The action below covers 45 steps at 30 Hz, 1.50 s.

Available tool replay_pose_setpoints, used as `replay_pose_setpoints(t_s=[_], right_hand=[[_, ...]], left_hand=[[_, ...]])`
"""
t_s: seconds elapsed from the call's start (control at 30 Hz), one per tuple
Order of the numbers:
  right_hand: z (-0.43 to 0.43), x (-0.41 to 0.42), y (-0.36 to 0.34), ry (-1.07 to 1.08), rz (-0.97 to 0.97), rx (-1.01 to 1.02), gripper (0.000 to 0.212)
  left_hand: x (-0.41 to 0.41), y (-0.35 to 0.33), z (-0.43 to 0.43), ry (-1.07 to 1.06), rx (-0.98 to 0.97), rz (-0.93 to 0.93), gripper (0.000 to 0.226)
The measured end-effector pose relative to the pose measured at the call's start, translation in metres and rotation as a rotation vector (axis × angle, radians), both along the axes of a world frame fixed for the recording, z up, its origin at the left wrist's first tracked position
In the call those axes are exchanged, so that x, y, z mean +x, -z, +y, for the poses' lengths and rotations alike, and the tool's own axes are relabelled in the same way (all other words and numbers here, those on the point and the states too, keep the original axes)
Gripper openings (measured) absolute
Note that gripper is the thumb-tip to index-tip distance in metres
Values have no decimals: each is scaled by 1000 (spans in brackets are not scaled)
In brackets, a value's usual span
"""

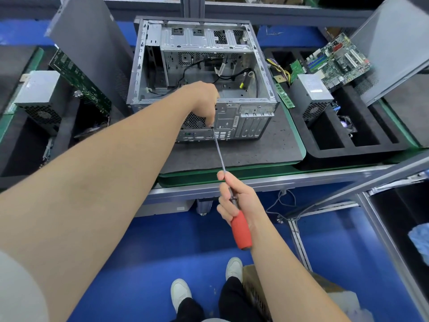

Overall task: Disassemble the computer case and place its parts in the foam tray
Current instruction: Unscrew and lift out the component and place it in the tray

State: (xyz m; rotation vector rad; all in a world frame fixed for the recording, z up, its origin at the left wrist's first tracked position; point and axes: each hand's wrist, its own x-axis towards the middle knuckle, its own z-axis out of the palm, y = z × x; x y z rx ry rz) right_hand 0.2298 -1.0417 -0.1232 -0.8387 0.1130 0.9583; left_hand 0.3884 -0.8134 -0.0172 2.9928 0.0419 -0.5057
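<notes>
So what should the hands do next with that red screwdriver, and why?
Probably twist the screwdriver to loosen a screw: the right hand grips it, and the left hand steadies its tip against the back of the computer case. The screw itself is hidden.

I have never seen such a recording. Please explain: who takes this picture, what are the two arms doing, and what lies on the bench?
One camera, worn on a person's head, looks down at their own bare arms. The right hand grips a red-handled screwdriver. The left hand pinches its tip at the back of an opened computer case, which stands on a dark mat. To the right, a black foam tray already holds a power supply box and a green circuit board.
</notes>
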Motion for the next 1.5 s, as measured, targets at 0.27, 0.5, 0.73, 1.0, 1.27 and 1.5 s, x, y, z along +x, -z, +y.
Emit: replay_pose_setpoints(t_s=[0.27,0.5,0.73,1.0,1.27,1.5], right_hand=[[13,-11,1,-102,-1042,-1600,18],[8,7,-2,-38,-182,-648,37],[-6,6,0,-108,20,-96,15],[26,3,1,-35,-515,-1134,22],[-6,13,4,-83,-612,-784,15],[-4,12,-6,-81,34,-48,16]], left_hand=[[-2,-2,-1,7,12,-2,46],[-6,-6,-3,8,-9,2,52],[-6,-8,-3,32,-6,10,52],[-6,-8,-4,32,-10,20,50],[-7,-8,-3,32,-14,15,50],[-6,-7,-3,39,-4,11,50]])
